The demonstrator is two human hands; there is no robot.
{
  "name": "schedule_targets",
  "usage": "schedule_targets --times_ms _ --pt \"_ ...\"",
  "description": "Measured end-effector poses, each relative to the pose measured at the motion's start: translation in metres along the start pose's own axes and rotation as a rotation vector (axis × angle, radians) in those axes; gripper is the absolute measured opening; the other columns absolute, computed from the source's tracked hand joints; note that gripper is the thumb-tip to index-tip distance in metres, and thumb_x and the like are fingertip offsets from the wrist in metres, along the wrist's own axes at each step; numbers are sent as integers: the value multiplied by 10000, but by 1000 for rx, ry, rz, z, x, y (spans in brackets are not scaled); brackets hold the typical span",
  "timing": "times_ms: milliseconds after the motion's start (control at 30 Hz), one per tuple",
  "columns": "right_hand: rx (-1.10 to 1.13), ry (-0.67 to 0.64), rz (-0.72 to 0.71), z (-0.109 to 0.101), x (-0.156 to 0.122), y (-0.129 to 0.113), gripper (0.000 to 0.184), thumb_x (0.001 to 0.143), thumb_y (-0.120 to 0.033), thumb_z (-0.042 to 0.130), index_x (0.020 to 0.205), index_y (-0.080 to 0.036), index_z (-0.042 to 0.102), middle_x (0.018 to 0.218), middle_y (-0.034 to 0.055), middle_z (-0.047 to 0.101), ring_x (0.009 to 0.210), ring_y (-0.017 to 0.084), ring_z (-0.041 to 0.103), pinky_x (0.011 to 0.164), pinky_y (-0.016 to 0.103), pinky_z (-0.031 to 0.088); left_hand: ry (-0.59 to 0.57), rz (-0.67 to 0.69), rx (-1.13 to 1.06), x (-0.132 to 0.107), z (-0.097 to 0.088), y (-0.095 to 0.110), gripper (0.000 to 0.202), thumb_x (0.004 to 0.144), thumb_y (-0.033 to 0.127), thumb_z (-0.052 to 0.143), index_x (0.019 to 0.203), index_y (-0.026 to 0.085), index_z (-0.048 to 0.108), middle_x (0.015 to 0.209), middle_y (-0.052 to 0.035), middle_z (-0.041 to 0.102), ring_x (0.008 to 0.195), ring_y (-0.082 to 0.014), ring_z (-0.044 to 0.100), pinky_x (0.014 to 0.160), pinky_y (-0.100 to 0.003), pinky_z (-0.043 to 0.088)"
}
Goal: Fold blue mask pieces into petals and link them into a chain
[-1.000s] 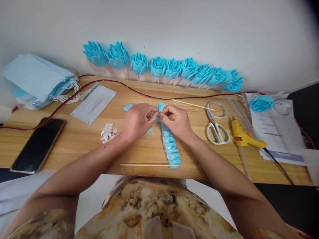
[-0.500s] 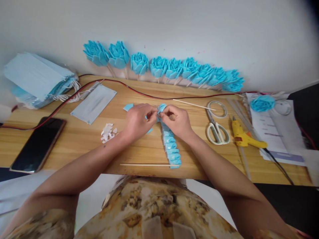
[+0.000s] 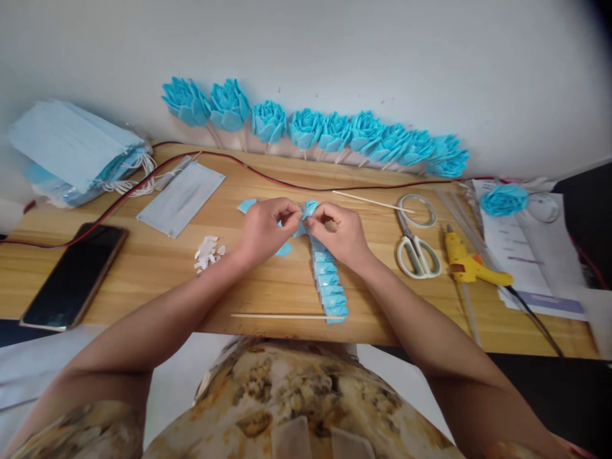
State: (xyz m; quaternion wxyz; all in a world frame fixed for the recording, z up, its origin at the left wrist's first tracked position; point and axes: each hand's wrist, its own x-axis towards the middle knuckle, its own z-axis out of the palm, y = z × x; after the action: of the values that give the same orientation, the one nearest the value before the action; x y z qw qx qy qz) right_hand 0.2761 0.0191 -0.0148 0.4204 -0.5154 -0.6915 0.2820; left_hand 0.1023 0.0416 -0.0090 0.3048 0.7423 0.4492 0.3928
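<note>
My left hand (image 3: 268,229) and my right hand (image 3: 338,231) meet over the middle of the table, each with thumb and forefinger pinched. Between their fingertips is a small light-blue fabric petal (image 3: 310,207), partly hidden by the fingers. Below my right hand a strip of overlapping folded blue petals (image 3: 329,280) runs toward the front edge. Flat blue cut pieces lie by my left hand: one piece (image 3: 247,205) beyond the knuckles and another piece (image 3: 284,249) below the fingers.
Blue fabric flowers (image 3: 306,129) on sticks lean along the wall. Scissors (image 3: 417,252), a tape roll (image 3: 423,210) and a yellow glue gun (image 3: 461,261) lie right. A phone (image 3: 74,277), stacked face masks (image 3: 79,143), a loose mask (image 3: 182,196) and white scraps (image 3: 208,254) are left.
My left fingertips have shifted slightly, and more of the blue piece below them shows. My right hand keeps its pinch in nearly the same place.
</note>
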Motion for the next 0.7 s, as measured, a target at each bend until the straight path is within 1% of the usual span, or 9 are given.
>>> schedule_targets --times_ms 100,167,233,300,400,500,567,600,700 --pt "130 -25 99 -3 1 0 155 795 -293 618 674 -207 573 638 -14 580 603 123 504 609 273 409 5 -29 -39 3 -4 2 142 770 204 544 688 161 652 609 15 622 532 -91 453 536 -230 342" --pt "218 -33 155 -5 3 2 179 790 -322 629 670 -203 572 621 -23 557 575 112 468 573 264 382 22 -34 -23 5 -11 3 142 762 212 545 673 163 644 586 18 596 528 -92 445 528 -231 334" --pt "268 -34 180 -6 4 4 186 783 -328 635 663 -200 574 609 -31 544 555 100 431 551 256 356 39 -25 29 7 -24 4 153 767 230 550 658 171 639 567 16 581 527 -101 449 517 -236 320" --pt "301 -36 189 -6 5 6 186 781 -328 640 663 -198 578 616 -32 561 554 96 425 547 251 348 37 -15 112 5 -43 2 160 777 245 558 660 182 647 568 10 592 530 -112 460 510 -242 307" --pt "351 -41 202 -6 6 9 202 782 -347 657 670 -198 579 652 -22 604 581 103 463 553 250 354 -39 -16 269 -6 -79 -5 156 778 279 596 657 205 663 525 22 567 496 -113 435 504 -251 287" --pt "364 -54 215 -5 6 11 216 782 -362 672 670 -199 586 668 -13 620 599 111 484 555 252 358 -163 -46 360 -23 -109 -19 218 816 366 599 675 218 676 523 18 580 484 -127 452 505 -259 286" --pt "364 -69 221 -4 5 12 226 787 -370 676 669 -200 586 679 -7 632 607 115 492 562 255 364 -254 -52 389 -34 -120 -28 338 867 452 566 635 218 644 563 2 609 509 -138 494 519 -262 305" --pt "365 -76 220 -4 5 12 231 791 -375 678 671 -200 587 683 -5 637 610 116 495 565 256 366 -276 -58 399 -38 -124 -33 384 887 479 544 619 217 629 568 -2 608 515 -140 504 522 -263 308" --pt "362 -94 213 -2 3 13 247 800 -399 691 684 -200 601 673 -9 633 605 116 495 571 258 359 -261 -71 395 -46 -126 -43 385 890 471 547 612 215 618 578 -1 598 528 -141 514 535 -261 332"
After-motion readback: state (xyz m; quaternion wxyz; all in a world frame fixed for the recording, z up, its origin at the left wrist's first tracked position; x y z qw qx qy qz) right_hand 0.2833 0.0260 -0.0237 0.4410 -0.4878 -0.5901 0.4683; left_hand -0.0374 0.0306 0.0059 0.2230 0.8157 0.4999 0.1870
